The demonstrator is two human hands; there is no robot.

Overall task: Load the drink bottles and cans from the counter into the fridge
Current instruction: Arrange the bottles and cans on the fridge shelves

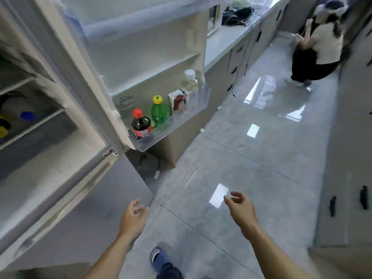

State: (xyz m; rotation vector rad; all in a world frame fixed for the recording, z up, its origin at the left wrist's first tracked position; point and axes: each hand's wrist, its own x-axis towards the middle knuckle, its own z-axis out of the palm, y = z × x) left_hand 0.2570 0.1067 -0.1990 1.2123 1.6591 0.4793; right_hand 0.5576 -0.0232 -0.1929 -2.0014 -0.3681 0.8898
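Both hands empty, low in frame over the grey floor tiles [251,150]. Left hand [133,217] has fingers loosely curled, holding nothing, fingertips just beside the lower fridge door [84,224]. Right hand [240,208] is also relaxed, fingers slightly bent, thumb and forefinger apart, nothing between them. Up and ahead of the left hand the open fridge door [141,49] shows its bottom door bin [181,121], which holds, nearest to farthest from the hands: a dark cola bottle with red cap [141,123], a green bottle with yellow cap [160,111], a small carton [177,99] with a blurred print, and a clear white-capped bottle [190,81]. Bin wall hides the bottle bases. Far left of the left hand, the fridge interior [30,109] is blurred: a blue cap [28,115] and something yellow at the frame edge, can't tell what they belong to. Counter [227,41] runs well beyond the right hand; only a dark heap [237,16] shows on it, contents unreadable. Can't make out any cans. A blue slipper [159,258] is between the forearms, partly cut off at the bottom. A second person [320,43] stands far up right, blurred.
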